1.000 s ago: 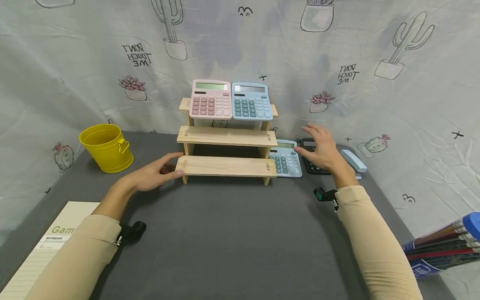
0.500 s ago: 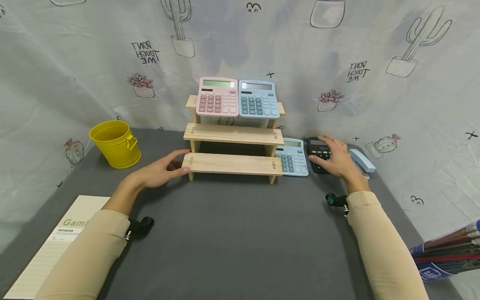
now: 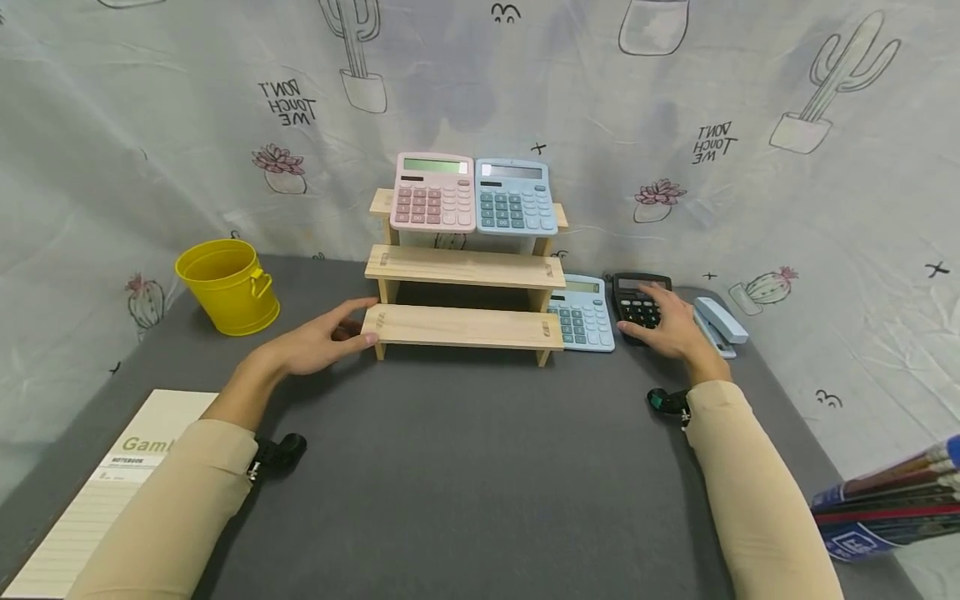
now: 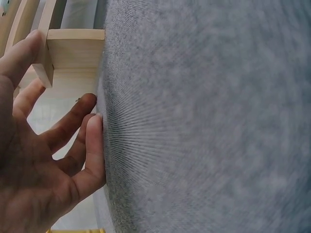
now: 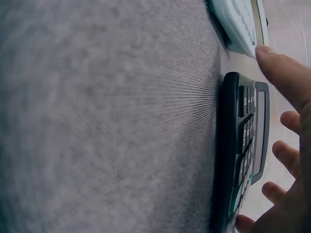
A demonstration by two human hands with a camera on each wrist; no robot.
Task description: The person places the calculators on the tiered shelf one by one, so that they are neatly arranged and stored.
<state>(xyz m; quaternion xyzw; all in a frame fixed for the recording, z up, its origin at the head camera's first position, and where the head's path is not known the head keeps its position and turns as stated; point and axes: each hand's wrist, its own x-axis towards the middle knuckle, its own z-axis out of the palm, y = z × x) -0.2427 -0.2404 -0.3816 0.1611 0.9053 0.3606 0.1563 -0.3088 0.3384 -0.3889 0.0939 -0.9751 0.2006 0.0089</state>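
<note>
Head: black calculator under right grip, wooden rack touching left grip.

grey tbl w/ wood rack, blue calc, blk calc, stapler, yellow bucket, notebook

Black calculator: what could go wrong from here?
1. The right grip, spread over the black calculator, is also close to the lower blue calculator; closing might drag that too.
2. The stapler beside that grip could get bumped.
3. The left grip touches the wooden stand; a tug might unsettle the pink calculator and upper blue calculator on its top step.
</note>
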